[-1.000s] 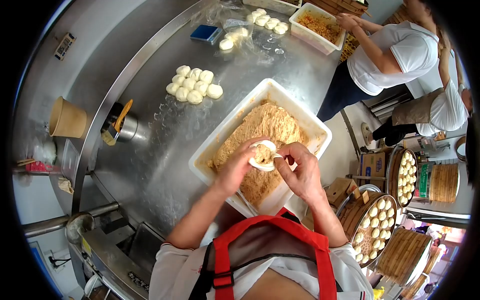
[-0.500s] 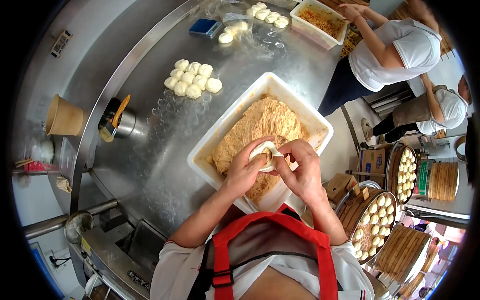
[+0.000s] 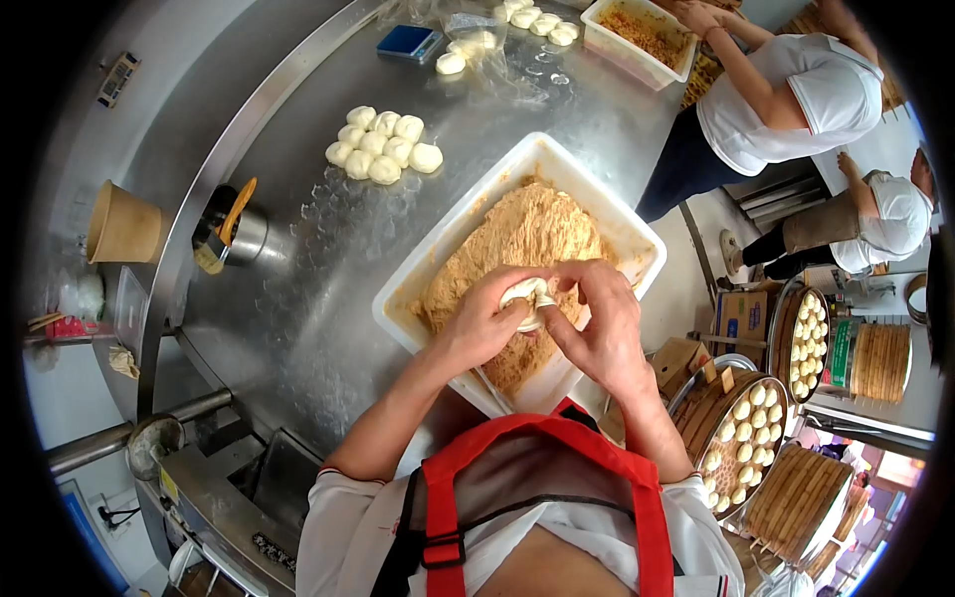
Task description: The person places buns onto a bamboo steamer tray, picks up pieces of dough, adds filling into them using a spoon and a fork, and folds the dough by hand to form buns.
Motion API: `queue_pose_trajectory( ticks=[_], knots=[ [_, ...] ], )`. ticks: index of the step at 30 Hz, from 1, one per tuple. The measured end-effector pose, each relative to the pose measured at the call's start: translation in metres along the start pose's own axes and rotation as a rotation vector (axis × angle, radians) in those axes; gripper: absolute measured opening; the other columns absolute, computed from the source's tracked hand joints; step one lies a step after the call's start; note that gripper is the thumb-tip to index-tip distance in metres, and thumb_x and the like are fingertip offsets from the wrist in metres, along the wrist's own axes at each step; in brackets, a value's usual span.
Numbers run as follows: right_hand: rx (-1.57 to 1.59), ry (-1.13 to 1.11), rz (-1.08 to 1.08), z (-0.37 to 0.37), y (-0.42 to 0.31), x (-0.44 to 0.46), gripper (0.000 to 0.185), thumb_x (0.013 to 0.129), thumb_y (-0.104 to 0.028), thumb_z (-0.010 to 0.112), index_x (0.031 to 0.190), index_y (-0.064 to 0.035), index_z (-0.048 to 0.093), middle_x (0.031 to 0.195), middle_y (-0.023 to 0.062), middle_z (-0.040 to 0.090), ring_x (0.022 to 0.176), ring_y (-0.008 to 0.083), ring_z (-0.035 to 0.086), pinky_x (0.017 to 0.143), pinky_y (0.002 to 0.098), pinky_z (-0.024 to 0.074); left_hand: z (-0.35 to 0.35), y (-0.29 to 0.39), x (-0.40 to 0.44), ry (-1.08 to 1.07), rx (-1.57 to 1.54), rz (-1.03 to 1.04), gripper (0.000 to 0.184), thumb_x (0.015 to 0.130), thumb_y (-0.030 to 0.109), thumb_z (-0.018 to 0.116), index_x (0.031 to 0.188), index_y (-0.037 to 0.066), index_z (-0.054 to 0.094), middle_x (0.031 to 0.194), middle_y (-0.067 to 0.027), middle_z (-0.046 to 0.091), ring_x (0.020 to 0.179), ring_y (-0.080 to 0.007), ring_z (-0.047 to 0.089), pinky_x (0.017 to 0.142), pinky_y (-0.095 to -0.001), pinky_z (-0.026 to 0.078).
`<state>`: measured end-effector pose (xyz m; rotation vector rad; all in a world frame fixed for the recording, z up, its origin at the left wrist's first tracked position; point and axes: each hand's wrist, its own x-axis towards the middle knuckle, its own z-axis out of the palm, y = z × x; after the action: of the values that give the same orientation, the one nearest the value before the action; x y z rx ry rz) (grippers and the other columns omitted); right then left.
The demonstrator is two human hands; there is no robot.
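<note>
Between my two hands is a white dough bun (image 3: pixel 524 292) with filling showing in its opening. My left hand (image 3: pixel 484 318) cups it from the left, with the thumb over the opening. The fingers of my right hand (image 3: pixel 603 323) pinch the dough edge on the right side. Both hands are above a white plastic tub (image 3: pixel 418 251) that holds a big mound of pale orange minced filling (image 3: pixel 517 234). A thin utensil handle shows at the tub's near edge, partly hidden.
Several dough pieces (image 3: pixel 384 145) sit on the steel table (image 3: pixel 298 328), with a blue scale (image 3: pixel 409 41) behind. A pot with a brush (image 3: pixel 237 211) stands left. Bamboo steamers (image 3: pixel 744 438) of buns are at right. Two co-workers (image 3: pixel 786 104) stand at the far right.
My right fingers have moved along the dough edge and the bun's opening looks more gathered. The whole view has shifted slightly.
</note>
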<state>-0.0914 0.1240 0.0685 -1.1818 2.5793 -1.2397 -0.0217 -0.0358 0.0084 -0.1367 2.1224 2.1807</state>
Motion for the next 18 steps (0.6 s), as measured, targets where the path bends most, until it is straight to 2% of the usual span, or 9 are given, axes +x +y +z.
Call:
queue_pose_trajectory(
  ticks=[1,4,7,10,14,17,18],
  knots=[
    [-0.016,-0.018,-0.022,-0.001,0.0,0.002,0.017,0.072,-0.004,0.069,0.088,-0.0031,0.062,0.083,0.0129,0.062,0.082,0.032,0.06,0.074,0.0407,0.0467,-0.002,0.0,0.001,-0.018,0.115,0.022,0.046,0.086,-0.004,0.041,0.132,-0.002,0.047,0.125,-0.0136,0.054,0.11,-0.0198,0.056,0.089,-0.0331,0.052],
    [-0.033,-0.039,-0.008,0.001,0.001,0.0,0.016,0.073,-0.004,0.069,0.087,-0.0036,0.062,0.082,0.0128,0.061,0.081,0.0324,0.06,0.074,0.0412,0.0467,-0.003,0.003,-0.002,0.006,-0.167,-0.113,0.05,0.086,-0.002,0.043,0.136,0.0,0.043,0.127,-0.0129,0.052,0.114,-0.019,0.053,0.089,-0.0321,0.052],
    [-0.021,-0.038,0.017,0.002,0.002,-0.001,0.015,0.073,-0.004,0.069,0.086,-0.0035,0.062,0.08,0.0129,0.061,0.079,0.0331,0.06,0.073,0.0414,0.0471,-0.003,0.022,-0.007,0.109,-0.48,-0.091,0.048,0.087,-0.001,0.046,0.135,0.001,0.042,0.127,-0.0109,0.051,0.115,-0.0168,0.051,0.091,-0.0296,0.049],
    [-0.006,-0.02,0.021,0.005,0.003,-0.001,0.014,0.073,-0.003,0.068,0.085,-0.0031,0.061,0.078,0.0133,0.061,0.076,0.0334,0.06,0.072,0.0412,0.0475,0.013,0.001,-0.006,0.119,-0.227,-0.033,0.04,0.09,0.0,0.046,0.13,0.001,0.045,0.124,-0.0092,0.052,0.112,-0.015,0.052,0.092,-0.0289,0.047],
    [0.102,0.01,0.106,0.009,0.0,-0.001,0.014,0.073,-0.002,0.068,0.085,-0.0028,0.061,0.077,0.0137,0.061,0.074,0.0332,0.06,0.071,0.0408,0.0478,0.024,-0.006,-0.009,0.207,-0.102,0.064,0.034,0.094,0.001,0.043,0.128,0.001,0.046,0.12,-0.0094,0.055,0.11,-0.0149,0.053,0.093,-0.0285,0.045],
    [0.013,-0.039,0.03,0.003,-0.002,0.002,0.016,0.073,-0.002,0.068,0.086,-0.0031,0.061,0.076,0.0129,0.061,0.074,0.0323,0.061,0.07,0.0407,0.0478,0.025,-0.002,-0.008,0.186,-0.15,0.067,0.032,0.093,0.004,0.044,0.125,0.001,0.048,0.11,-0.0109,0.058,0.098,-0.0175,0.06,0.077,-0.0279,0.054],
    [0.001,-0.038,0.019,0.003,-0.001,0.001,0.016,0.073,-0.003,0.068,0.087,-0.0032,0.061,0.077,0.0125,0.061,0.075,0.0321,0.061,0.071,0.0407,0.0478,0.024,-0.001,-0.009,0.181,-0.137,0.068,0.032,0.093,0.003,0.043,0.125,0.001,0.048,0.111,-0.0116,0.058,0.098,-0.0176,0.06,0.076,-0.0275,0.054]
  ],
)
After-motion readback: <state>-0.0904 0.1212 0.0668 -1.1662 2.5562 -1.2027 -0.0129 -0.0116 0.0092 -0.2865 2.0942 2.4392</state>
